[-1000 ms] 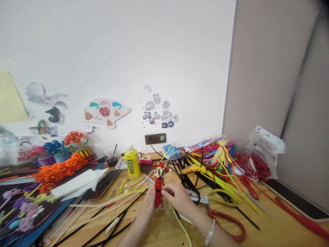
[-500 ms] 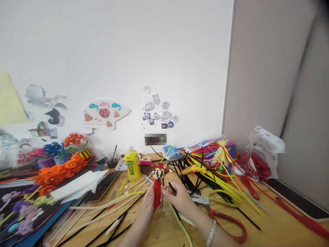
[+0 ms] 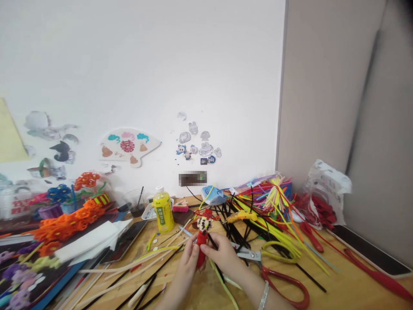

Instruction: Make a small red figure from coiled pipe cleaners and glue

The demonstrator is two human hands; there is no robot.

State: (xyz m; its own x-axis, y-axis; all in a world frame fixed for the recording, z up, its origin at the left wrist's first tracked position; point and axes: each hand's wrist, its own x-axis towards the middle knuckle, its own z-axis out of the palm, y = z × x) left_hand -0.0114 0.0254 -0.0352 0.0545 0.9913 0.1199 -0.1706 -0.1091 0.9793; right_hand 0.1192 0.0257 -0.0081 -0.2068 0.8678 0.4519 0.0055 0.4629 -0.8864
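A small figure (image 3: 202,238) with a red body, a pale face with black marks and a red hat stands upright above the middle of the table. My left hand (image 3: 187,259) is closed around its body from the left. From the other side my right hand (image 3: 223,255) pinches a black pipe cleaner (image 3: 212,240) and presses its fingertips against the red body. The figure's lower part is partly hidden by my fingers. Near my right wrist lie large scissors (image 3: 250,254) with red handles.
Black and yellow pipe cleaners (image 3: 274,234) spread behind and right of my hands. A yellow drink bottle (image 3: 163,211) stands at the back, with a phone (image 3: 127,241) and orange flowers (image 3: 71,221) further left. A hot glue gun (image 3: 240,216) lies behind my right hand. At right lies a tablet-like device (image 3: 368,249).
My right hand has moved in from slightly right and now touches the figure, bringing the black pipe cleaner against it. The figure leans less and sits slightly lower; the view has shifted a little.
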